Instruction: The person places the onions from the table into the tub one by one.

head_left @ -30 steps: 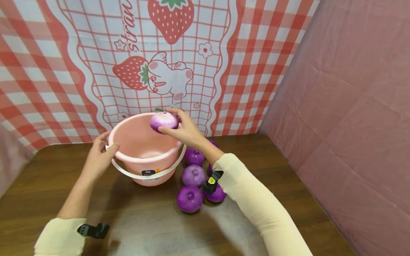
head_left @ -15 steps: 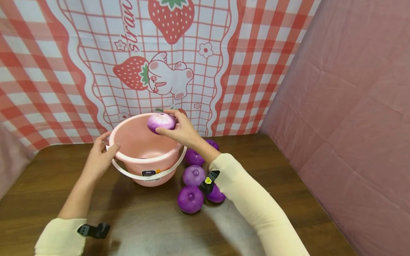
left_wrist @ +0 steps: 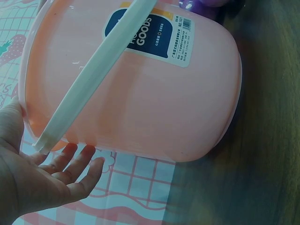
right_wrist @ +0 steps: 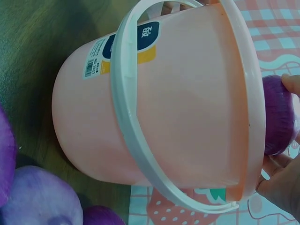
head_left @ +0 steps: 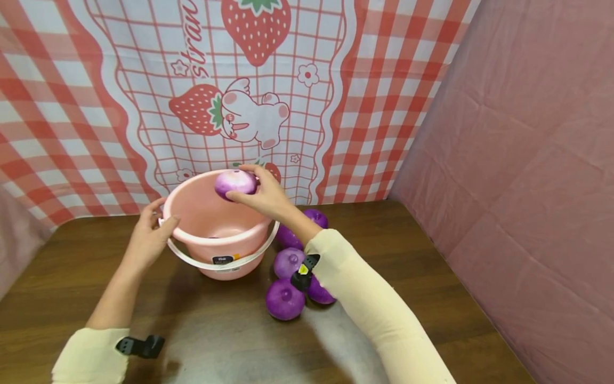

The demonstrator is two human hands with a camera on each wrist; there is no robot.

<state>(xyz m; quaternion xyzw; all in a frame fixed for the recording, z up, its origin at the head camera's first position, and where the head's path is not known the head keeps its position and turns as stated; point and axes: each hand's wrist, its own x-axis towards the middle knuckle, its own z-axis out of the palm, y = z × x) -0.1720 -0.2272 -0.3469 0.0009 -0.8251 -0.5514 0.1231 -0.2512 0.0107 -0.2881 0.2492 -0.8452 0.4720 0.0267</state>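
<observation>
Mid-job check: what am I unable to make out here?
Pink bucket floor: head view, partly behind near rim.
Purple onions: head view, exact count hidden by right arm.
Right grip: right wrist view, cut off by frame edge.
Label text: left wrist view, partly behind white handle.

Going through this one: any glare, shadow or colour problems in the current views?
Head: bright, with a pale glare patch on the wooden table in front of the pink bucket, soft shadow near the bucket's base; left wrist: dimmer and cooler, yet "GOODS" on the label stays readable; right wrist: also dim and cool, the held purple onion looking dark.
</observation>
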